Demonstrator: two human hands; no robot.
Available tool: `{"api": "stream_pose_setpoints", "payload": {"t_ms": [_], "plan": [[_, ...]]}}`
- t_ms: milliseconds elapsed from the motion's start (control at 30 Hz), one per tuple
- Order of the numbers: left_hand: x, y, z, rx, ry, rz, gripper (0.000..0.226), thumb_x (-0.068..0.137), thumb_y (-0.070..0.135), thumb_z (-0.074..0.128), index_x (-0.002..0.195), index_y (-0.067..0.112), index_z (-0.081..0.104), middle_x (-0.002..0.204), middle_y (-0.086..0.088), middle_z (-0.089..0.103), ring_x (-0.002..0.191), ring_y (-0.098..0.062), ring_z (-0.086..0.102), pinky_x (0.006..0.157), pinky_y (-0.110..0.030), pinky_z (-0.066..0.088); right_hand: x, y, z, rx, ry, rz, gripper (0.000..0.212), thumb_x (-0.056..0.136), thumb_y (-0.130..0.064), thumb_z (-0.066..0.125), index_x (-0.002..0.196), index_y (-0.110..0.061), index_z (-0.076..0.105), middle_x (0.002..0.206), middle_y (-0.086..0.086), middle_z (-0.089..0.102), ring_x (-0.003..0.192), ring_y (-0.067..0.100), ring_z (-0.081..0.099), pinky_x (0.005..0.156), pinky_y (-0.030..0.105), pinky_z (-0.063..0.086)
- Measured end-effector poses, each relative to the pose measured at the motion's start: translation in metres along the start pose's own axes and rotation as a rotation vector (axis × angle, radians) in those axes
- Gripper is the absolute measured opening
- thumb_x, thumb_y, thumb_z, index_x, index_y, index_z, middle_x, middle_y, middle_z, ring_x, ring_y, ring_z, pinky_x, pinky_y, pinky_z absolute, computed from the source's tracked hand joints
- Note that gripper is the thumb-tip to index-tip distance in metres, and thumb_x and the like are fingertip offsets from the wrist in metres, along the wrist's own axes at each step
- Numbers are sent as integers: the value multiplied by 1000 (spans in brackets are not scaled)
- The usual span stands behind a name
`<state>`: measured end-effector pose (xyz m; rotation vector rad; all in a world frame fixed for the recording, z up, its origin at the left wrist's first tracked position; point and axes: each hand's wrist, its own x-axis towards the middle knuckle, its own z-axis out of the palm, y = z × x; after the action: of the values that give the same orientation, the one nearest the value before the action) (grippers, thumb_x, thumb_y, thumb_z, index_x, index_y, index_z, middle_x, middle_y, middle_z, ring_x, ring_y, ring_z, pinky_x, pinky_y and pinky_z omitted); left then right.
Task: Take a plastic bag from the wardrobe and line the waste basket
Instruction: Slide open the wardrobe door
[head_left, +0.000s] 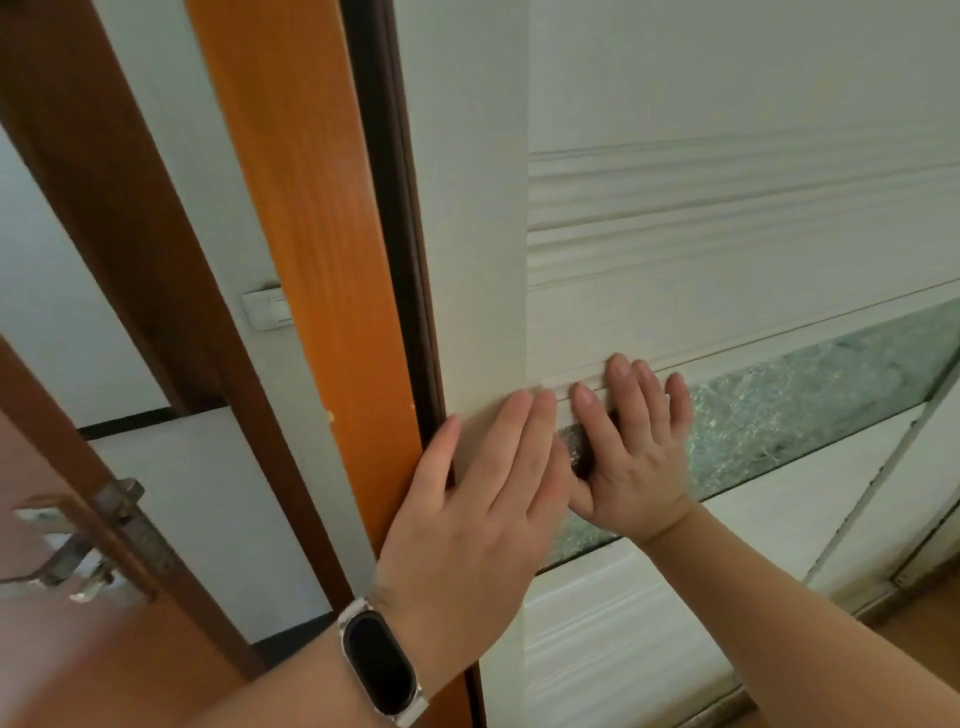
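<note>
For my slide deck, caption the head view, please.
Both hands, left hand and right hand, pressed flat against the white sliding wardrobe door.

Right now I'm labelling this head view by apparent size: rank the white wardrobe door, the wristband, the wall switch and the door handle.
1. white wardrobe door
2. door handle and wristband: similar, and the band is nearer, so unranked
3. wall switch

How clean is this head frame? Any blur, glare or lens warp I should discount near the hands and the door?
Head view: even, soft daylight with no hard glare. The left hand is slightly motion-blurred; the right hand is sharper. The door handle at lower left is smeared. Wide-angle warp tilts the orange frame and bows the wardrobe door mouldings.
</note>
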<state>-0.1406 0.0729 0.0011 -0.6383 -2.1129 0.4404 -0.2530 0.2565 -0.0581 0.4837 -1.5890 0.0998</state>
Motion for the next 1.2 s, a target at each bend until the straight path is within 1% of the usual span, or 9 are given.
{"api": "stream_pose_setpoints", "payload": {"t_ms": [67, 167, 300, 400, 633, 767, 900, 1067, 1200], "plan": [[4, 4, 0, 21, -10, -13, 39, 95, 31, 50, 130, 14, 53, 151, -13, 41, 142, -28, 33, 111, -50, 24, -4, 7, 3, 9, 8, -9, 73, 92, -58, 36, 155, -22, 23, 163, 8, 14, 151, 23, 13, 120, 48, 9], [13, 11, 2, 45, 3, -17, 38, 95, 30, 52, 128, 14, 55, 151, -13, 41, 142, -28, 32, 112, -50, 24, -6, 20, 1, 24, 1, -13, 74, 92, -59, 37, 154, -23, 24, 164, 7, 14, 151, 23, 12, 120, 48, 8], [29, 23, 9, 56, 34, -3, 36, 96, 32, 51, 127, 14, 58, 151, -13, 41, 142, -27, 32, 114, -49, 17, -11, 43, 0, 25, -1, -14, 73, 93, -59, 33, 155, -22, 23, 164, 7, 13, 151, 23, 11, 119, 48, 9], [43, 35, 17, 53, 65, 6, 36, 95, 33, 51, 125, 15, 59, 151, -12, 42, 141, -27, 32, 114, -52, 15, -15, 62, -1, 21, 5, -10, 72, 93, -58, 34, 155, -22, 24, 164, 7, 13, 151, 23, 11, 119, 48, 8], [85, 68, 42, -7, 181, 46, 35, 91, 34, 53, 119, 16, 65, 150, -11, 40, 140, -25, 33, 114, -53, 17, -28, 116, -2, 15, 22, 1, 71, 93, -57, 34, 154, -22, 25, 164, 7, 14, 151, 23, 12, 120, 48, 9], [109, 88, 60, -39, 268, 74, 35, 85, 35, 59, 114, 18, 69, 149, -9, 42, 139, -23, 36, 112, -52, 22, -36, 150, -1, -1, 27, 1, 71, 93, -58, 32, 154, -21, 24, 163, 7, 14, 151, 23, 12, 120, 48, 9], [133, 109, 78, -41, 324, 94, 40, 82, 38, 60, 116, 19, 68, 149, -7, 42, 139, -22, 35, 111, -53, 24, -45, 184, -3, 0, 23, 7, 70, 94, -58, 30, 154, -21, 25, 164, 6, 13, 151, 23, 12, 120, 48, 9], [165, 133, 91, -61, 378, 133, 40, 81, 39, 61, 115, 18, 69, 148, -6, 43, 138, -21, 37, 109, -52, 25, -54, 224, -4, -1, 27, 14, 70, 94, -57, 30, 154, -21, 25, 164, 6, 13, 150, 24, 13, 120, 48, 10], [186, 139, 99, -105, 439, 216, 42, 80, 37, 61, 117, 18, 69, 147, -6, 45, 138, -20, 39, 110, -49, 25, -61, 252, -6, -15, 10, 16, 70, 94, -57, 30, 154, -21, 24, 164, 6, 13, 150, 25, 14, 119, 49, 11]]}}
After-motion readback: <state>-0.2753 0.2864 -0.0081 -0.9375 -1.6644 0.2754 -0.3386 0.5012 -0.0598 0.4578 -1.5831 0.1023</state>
